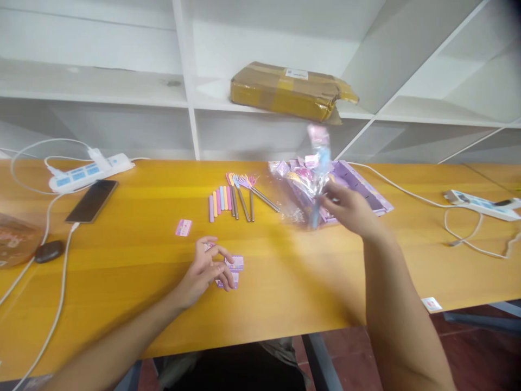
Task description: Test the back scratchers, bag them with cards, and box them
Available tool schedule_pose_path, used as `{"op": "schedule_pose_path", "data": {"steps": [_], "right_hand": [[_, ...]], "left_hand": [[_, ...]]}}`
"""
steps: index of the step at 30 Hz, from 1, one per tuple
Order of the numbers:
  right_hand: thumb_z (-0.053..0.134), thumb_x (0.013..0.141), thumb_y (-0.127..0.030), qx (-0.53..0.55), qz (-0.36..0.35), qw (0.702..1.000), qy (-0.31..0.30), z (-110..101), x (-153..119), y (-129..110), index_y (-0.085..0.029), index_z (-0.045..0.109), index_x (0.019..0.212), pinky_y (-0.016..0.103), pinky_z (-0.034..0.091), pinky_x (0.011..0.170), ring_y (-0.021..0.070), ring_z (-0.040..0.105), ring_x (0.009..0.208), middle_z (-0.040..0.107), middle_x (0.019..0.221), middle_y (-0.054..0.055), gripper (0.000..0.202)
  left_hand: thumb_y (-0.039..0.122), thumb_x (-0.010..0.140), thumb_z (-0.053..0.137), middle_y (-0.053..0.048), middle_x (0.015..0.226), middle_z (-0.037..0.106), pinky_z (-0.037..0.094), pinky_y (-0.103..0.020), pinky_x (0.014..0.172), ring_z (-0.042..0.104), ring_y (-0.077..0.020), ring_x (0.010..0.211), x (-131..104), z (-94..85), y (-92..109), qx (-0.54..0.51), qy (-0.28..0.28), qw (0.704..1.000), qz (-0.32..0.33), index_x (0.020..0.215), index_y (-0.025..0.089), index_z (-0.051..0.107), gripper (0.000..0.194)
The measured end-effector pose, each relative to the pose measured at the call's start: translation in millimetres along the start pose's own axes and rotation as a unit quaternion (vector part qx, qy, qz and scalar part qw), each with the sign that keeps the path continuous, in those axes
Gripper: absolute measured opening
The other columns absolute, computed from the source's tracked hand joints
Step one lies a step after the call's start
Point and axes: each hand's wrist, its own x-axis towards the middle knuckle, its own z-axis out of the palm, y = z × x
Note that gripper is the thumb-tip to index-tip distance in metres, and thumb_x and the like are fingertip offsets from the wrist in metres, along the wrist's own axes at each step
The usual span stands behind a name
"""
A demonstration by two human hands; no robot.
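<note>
My right hand (345,203) grips a clear plastic packet (321,157) with a pink top and something light blue inside, held upright and blurred by motion. Behind it, more packets (299,179) lie in and beside an open purple box (362,187). Over small purple cards (235,264) hovers or rests my left hand (209,266), fingers apart; contact with them is unclear. Another card (184,227) lies to its upper left. Beyond that hand are several metal-handled sticks with coloured claw heads, like back scratchers (243,195), beside a row of short pastel sticks (220,202).
At the left are a power strip (91,172) with white cables, a phone (91,201) and a black oval device (49,251). A second power strip (482,205) lies at the right. A taped cardboard box (285,89) sits on the shelf behind the table (285,293).
</note>
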Motion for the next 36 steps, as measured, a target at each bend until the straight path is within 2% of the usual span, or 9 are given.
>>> {"op": "schedule_pose_path", "data": {"steps": [4,7,10,15,19,23,27,30,36], "right_hand": [[0.055,0.095,-0.027,-0.233,0.073,0.961,0.132,-1,27,50,-0.016,0.072,0.112,0.039,0.048,0.08,0.027,0.061,0.085,0.068,0.097,0.014,0.026],[0.058,0.093,-0.031,-0.244,0.141,0.953,0.107,25,31,78,-0.008,0.062,0.142,0.044,0.05,0.09,0.0347,0.065,0.102,0.068,0.119,0.024,0.055],[0.054,0.095,-0.032,-0.22,0.164,0.946,0.172,45,24,97,-0.01,0.059,0.148,0.047,0.051,0.095,0.0353,0.066,0.109,0.061,0.134,0.026,0.057],[0.047,0.095,-0.023,-0.203,0.079,0.942,0.256,45,11,111,-0.015,0.076,0.112,0.047,0.051,0.1,0.0327,0.066,0.11,0.066,0.116,0.02,0.035],[0.046,0.095,-0.02,-0.197,0.023,0.938,0.285,49,6,98,-0.021,0.072,0.09,0.044,0.053,0.095,0.0299,0.067,0.101,0.069,0.102,0.015,0.026],[0.047,0.096,-0.017,-0.145,-0.068,0.956,0.244,78,-1,61,-0.024,0.065,0.081,0.041,0.054,0.086,0.0269,0.068,0.092,0.069,0.092,0.011,0.024],[0.05,0.1,-0.015,-0.136,-0.225,0.962,0.076,120,-5,22,-0.02,0.073,0.105,0.042,0.054,0.09,0.0277,0.069,0.104,0.074,0.111,0.014,0.024],[0.053,0.104,-0.02,-0.197,-0.232,0.953,0.015,144,-2,10,-0.016,0.073,0.127,0.049,0.053,0.098,0.0333,0.064,0.117,0.068,0.136,0.02,0.031],[0.051,0.106,-0.023,-0.163,-0.205,0.965,0.008,163,1,21,-0.016,0.074,0.135,0.054,0.048,0.117,0.0356,0.057,0.134,0.058,0.154,0.019,0.037]], "left_hand": [[0.033,0.103,0.067,-0.001,0.111,0.065,0.06,-0.026,0.057,0.079,-0.0175,0.068,1,-3.8,-1,-0.006,0.004,1.0,-0.015,0.128,0.032,0.031,0.044],[0.032,0.103,0.066,-0.001,0.109,0.066,0.059,-0.026,0.055,0.078,-0.0177,0.067,1,-4.7,-2,-0.007,0.01,1.0,-0.02,0.129,0.033,0.031,0.043],[0.032,0.103,0.066,0.0,0.106,0.066,0.059,-0.026,0.052,0.077,-0.0177,0.065,1,-5.3,-3,-0.011,0.007,1.0,-0.022,0.129,0.032,0.033,0.042],[0.031,0.103,0.066,0.0,0.105,0.066,0.059,-0.026,0.05,0.075,-0.0167,0.064,3,-11.2,-5,-0.011,0.009,1.0,-0.027,0.127,0.03,0.037,0.037],[0.032,0.103,0.066,0.0,0.098,0.067,0.057,-0.025,0.05,0.073,-0.0157,0.061,5,-16.2,-3,0.005,0.015,0.999,-0.035,0.123,0.026,0.046,0.029],[0.033,0.103,0.065,0.0,0.081,0.066,0.054,-0.023,0.05,0.07,-0.0144,0.06,5,-18.2,4,0.041,0.032,0.997,-0.061,0.101,0.019,0.058,0.016],[0.033,0.1,0.066,0.001,0.071,0.064,0.047,-0.021,0.044,0.065,-0.0138,0.053,5,-21.2,9,0.044,0.083,0.994,-0.06,0.093,0.018,0.059,0.017],[0.032,0.095,0.068,0.002,0.069,0.063,0.045,-0.021,0.043,0.064,-0.0134,0.051,7,-24.7,11,0.044,0.12,0.99,-0.056,0.091,0.019,0.06,0.016],[0.032,0.092,0.068,0.004,0.065,0.061,0.044,-0.02,0.04,0.061,-0.0126,0.047,10,-28.4,8,0.046,0.145,0.986,-0.066,0.087,0.019,0.06,0.016]]}}
